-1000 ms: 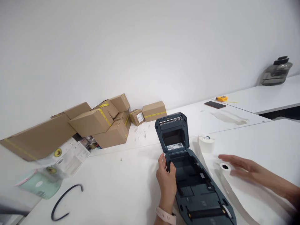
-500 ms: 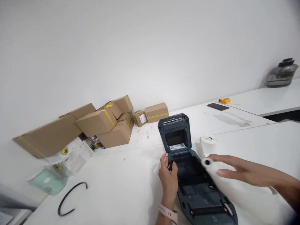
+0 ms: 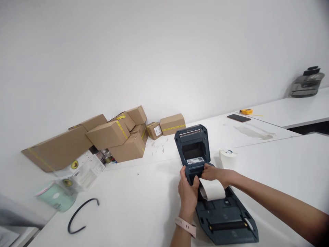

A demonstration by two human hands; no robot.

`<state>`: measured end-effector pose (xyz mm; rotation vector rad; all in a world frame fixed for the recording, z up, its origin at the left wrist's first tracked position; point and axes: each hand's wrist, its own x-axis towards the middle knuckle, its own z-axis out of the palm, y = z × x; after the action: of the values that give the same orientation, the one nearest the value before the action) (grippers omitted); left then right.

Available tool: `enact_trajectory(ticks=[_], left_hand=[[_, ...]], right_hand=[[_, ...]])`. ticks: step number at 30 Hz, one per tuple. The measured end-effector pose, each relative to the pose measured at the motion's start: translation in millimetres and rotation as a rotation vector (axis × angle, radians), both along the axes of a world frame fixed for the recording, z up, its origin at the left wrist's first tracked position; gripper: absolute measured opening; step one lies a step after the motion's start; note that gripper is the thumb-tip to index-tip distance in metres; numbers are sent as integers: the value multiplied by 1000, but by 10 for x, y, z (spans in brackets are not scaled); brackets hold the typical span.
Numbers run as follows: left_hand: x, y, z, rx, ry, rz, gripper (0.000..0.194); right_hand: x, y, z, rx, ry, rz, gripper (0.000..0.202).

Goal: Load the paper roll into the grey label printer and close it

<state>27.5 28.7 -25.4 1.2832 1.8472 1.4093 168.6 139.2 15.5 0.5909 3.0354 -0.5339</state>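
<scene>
A dark label printer lies with its lid raised, its open bay facing up. My left hand, with a pink band at the wrist, grips the printer's left edge beside the hinge, fingers bent over the rim. Down in the bay, my right hand is on a white paper roll, whose loose end curls towards me. Some of its fingertips are hidden inside the bay. Behind the right wrist, a second white roll stands on the table.
Cardboard boxes are piled against the wall at left. Near them lie a mint green pouch and a black curved strip. A phone, a yellow tape measure and a dark translucent jug are at right.
My right hand has moved left from beside the printer into its bay, carrying the paper roll. My left hand keeps its hold on the printer's edge.
</scene>
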Motion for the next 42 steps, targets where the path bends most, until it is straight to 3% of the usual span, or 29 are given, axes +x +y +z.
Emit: enact_trajectory(ticks=[8, 12, 15, 16, 21, 25, 32, 35, 38, 40, 42], left_hand=[[-1, -22, 69, 51, 68, -24, 53], [88, -367, 165, 207, 48, -51, 42], [235, -676, 193, 233, 10, -262, 61], [291, -746, 186, 265, 56, -250, 61], [523, -833, 51, 493, 417, -135, 19], [641, -860, -135, 660, 482, -100, 23], [768, -891, -411, 717, 417, 17, 23], [785, -879, -433, 736, 404, 32, 24], [783, -885, -441, 769, 405, 33, 27], [774, -898, -447, 784, 421, 21, 27], [763, -914, -452, 801, 443, 12, 27]], right_hand=[[-96, 67, -115, 59, -141, 84, 12], [-107, 84, -128, 83, -170, 91, 12], [-117, 64, -98, 89, -193, 65, 11], [-117, 51, -81, 88, -198, 58, 10], [-69, -32, 30, 77, -194, 48, 16], [-45, -70, 93, 71, -199, 39, 23], [-84, -97, 139, 25, -165, 40, 8], [7, -121, 311, -31, -69, 52, 13], [164, -130, 661, -96, 96, 53, 25], [230, -94, 939, -66, 363, -61, 40], [219, -1, 1182, 47, 718, -275, 45]])
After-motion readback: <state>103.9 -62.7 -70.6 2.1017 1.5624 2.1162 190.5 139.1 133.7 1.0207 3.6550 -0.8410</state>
